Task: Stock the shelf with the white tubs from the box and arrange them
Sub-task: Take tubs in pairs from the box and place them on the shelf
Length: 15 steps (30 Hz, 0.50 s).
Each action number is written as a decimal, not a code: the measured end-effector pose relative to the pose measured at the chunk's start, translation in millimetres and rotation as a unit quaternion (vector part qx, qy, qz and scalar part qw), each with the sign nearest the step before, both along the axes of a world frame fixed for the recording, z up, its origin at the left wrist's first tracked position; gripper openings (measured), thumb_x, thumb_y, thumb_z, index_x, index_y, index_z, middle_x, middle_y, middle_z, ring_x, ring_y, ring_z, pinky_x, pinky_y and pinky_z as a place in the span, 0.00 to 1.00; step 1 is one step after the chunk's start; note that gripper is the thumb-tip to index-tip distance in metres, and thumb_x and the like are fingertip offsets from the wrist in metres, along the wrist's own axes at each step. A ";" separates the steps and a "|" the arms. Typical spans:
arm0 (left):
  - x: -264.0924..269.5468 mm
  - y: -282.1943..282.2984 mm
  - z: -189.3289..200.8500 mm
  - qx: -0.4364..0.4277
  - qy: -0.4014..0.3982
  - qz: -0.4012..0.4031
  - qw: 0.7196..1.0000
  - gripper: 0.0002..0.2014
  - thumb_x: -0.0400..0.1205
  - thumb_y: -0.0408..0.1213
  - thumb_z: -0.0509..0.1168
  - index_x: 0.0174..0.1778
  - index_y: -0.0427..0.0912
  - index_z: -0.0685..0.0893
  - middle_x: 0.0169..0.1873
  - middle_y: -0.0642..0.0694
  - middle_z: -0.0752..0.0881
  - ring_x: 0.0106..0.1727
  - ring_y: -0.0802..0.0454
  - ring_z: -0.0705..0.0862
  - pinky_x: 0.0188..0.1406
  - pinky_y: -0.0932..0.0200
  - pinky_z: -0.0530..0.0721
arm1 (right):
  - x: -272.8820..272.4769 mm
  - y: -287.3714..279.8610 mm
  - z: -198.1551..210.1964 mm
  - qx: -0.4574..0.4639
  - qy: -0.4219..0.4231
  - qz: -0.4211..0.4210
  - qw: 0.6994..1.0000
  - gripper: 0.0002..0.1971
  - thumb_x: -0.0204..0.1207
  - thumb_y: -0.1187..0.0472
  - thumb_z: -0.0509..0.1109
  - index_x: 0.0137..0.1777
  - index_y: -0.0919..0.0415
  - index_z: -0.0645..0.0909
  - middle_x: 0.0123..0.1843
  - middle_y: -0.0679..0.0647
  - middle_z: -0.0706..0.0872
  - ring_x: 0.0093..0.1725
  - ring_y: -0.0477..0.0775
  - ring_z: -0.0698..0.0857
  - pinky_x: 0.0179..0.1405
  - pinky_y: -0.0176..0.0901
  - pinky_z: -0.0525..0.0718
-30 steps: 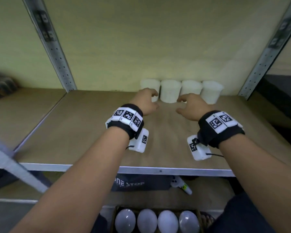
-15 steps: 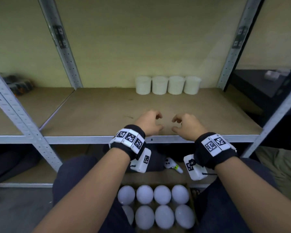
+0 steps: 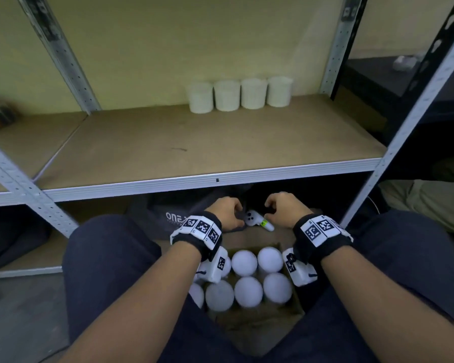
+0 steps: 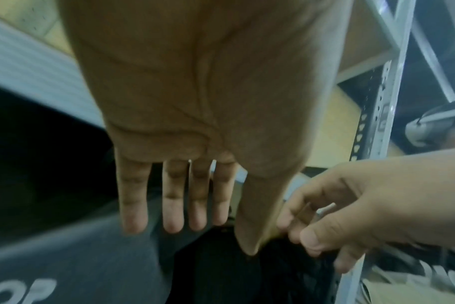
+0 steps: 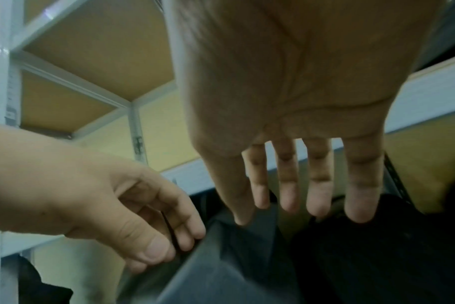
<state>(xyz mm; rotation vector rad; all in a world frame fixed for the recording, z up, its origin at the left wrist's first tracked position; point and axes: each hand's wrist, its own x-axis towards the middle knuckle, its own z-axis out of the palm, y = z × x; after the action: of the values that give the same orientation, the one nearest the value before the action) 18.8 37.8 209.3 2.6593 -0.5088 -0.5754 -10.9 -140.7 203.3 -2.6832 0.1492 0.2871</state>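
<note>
Several white tubs (image 3: 239, 95) stand in a row at the back of the wooden shelf (image 3: 194, 142). A cardboard box (image 3: 257, 326) between my knees holds several more white tubs (image 3: 248, 292), lids up. My left hand (image 3: 227, 212) and right hand (image 3: 283, 208) hover empty side by side below the shelf's front edge, just past the box. Both wrist views show straight, relaxed fingers (image 4: 171, 205) and fingers (image 5: 317, 189) holding nothing.
A white controller (image 3: 257, 220) lies on the floor between my hands, beside a dark bag (image 3: 173, 216) under the shelf. Grey metal uprights (image 3: 404, 127) frame the shelf bay. My knees (image 3: 108, 258) flank the box.
Both hands have pulled back from the tubs at the shelf's rear, down past its front edge, to just above the box. The view has tilted down.
</note>
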 end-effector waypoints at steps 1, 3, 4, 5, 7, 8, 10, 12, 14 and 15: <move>-1.0 -3.4 -10.6 0.012 0.015 -0.005 1.000 0.24 0.75 0.42 0.72 0.67 0.42 0.79 0.64 0.44 0.82 0.63 0.46 0.82 0.60 0.55 0.81 | -3.0 -1.8 -10.8 -0.005 0.020 -0.003 1.000 0.15 0.72 0.57 0.73 0.59 0.57 0.83 0.58 0.57 0.86 0.56 0.57 0.85 0.56 0.46 0.85; -2.9 -11.9 -34.9 0.026 0.060 -0.009 0.998 0.24 0.76 0.41 0.71 0.67 0.42 0.78 0.64 0.43 0.82 0.63 0.45 0.82 0.59 0.54 0.81 | -9.5 -6.6 -33.0 -0.022 0.070 -0.005 0.997 0.15 0.72 0.59 0.72 0.59 0.60 0.83 0.59 0.58 0.86 0.58 0.59 0.85 0.57 0.46 0.84; -4.3 -16.4 -46.3 0.028 0.084 -0.007 0.996 0.24 0.75 0.40 0.71 0.68 0.42 0.77 0.64 0.42 0.81 0.63 0.44 0.82 0.59 0.55 0.81 | -11.9 -9.2 -44.8 -0.035 0.097 -0.002 0.995 0.16 0.73 0.60 0.71 0.60 0.62 0.83 0.59 0.59 0.86 0.59 0.60 0.85 0.57 0.46 0.84; -6.6 -20.9 -56.3 0.030 0.107 -0.006 0.994 0.26 0.75 0.41 0.72 0.69 0.43 0.76 0.65 0.42 0.81 0.64 0.43 0.81 0.60 0.55 0.80 | -14.0 -11.2 -56.7 -0.050 0.127 0.003 0.991 0.16 0.73 0.60 0.70 0.60 0.63 0.83 0.60 0.60 0.86 0.59 0.61 0.85 0.57 0.46 0.84; -9.5 -27.6 -80.2 0.044 0.138 -0.011 0.989 0.30 0.73 0.44 0.73 0.71 0.44 0.74 0.66 0.43 0.80 0.65 0.42 0.81 0.62 0.53 0.81 | -17.5 -14.0 -74.0 -0.087 0.168 0.021 0.982 0.16 0.72 0.58 0.70 0.59 0.62 0.82 0.60 0.60 0.86 0.59 0.62 0.85 0.54 0.46 0.83; -11.6 -30.8 -92.8 0.052 0.150 -0.017 0.987 0.29 0.73 0.46 0.72 0.70 0.45 0.75 0.66 0.43 0.80 0.64 0.42 0.81 0.62 0.52 0.81 | -18.5 -16.1 -83.3 -0.101 0.179 0.029 0.978 0.16 0.72 0.58 0.71 0.59 0.61 0.81 0.61 0.60 0.85 0.59 0.62 0.85 0.55 0.46 0.83; -15.1 -37.1 -115.5 0.053 0.164 -0.026 0.985 0.24 0.74 0.43 0.71 0.66 0.43 0.77 0.63 0.42 0.82 0.61 0.42 0.82 0.56 0.54 0.80 | -16.8 -19.0 -97.5 -0.104 0.201 0.039 0.973 0.18 0.73 0.59 0.71 0.64 0.60 0.79 0.64 0.60 0.83 0.63 0.61 0.83 0.59 0.47 0.82; -18.9 -42.6 -139.8 0.058 0.172 -0.037 0.983 0.21 0.75 0.38 0.71 0.63 0.40 0.79 0.63 0.40 0.83 0.61 0.42 0.82 0.54 0.56 0.79 | -16.5 -20.0 -109.1 -0.108 0.211 0.051 0.970 0.21 0.75 0.60 0.70 0.68 0.59 0.77 0.69 0.60 0.79 0.67 0.61 0.81 0.63 0.46 0.80; -21.5 -46.6 -161.0 0.080 0.183 -0.047 0.979 0.21 0.76 0.37 0.72 0.64 0.37 0.79 0.67 0.39 0.80 0.66 0.42 0.80 0.61 0.54 0.79 | -15.7 -20.7 -126.3 -0.120 0.212 0.057 0.968 0.21 0.75 0.58 0.70 0.69 0.58 0.77 0.69 0.60 0.79 0.67 0.62 0.81 0.64 0.48 0.81; -22.8 -47.4 -170.5 0.096 0.189 -0.050 0.976 0.21 0.77 0.39 0.71 0.64 0.38 0.78 0.69 0.38 0.78 0.69 0.42 0.78 0.64 0.53 0.78 | -15.4 -20.1 -133.4 -0.123 0.214 0.056 0.967 0.21 0.75 0.56 0.70 0.68 0.57 0.77 0.69 0.59 0.80 0.66 0.62 0.82 0.64 0.50 0.81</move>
<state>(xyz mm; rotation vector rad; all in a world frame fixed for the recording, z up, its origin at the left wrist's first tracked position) -4.0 -9.6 38.8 2.6134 -0.4949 -1.1867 -26.3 -160.8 69.9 -2.8368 0.1730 0.9398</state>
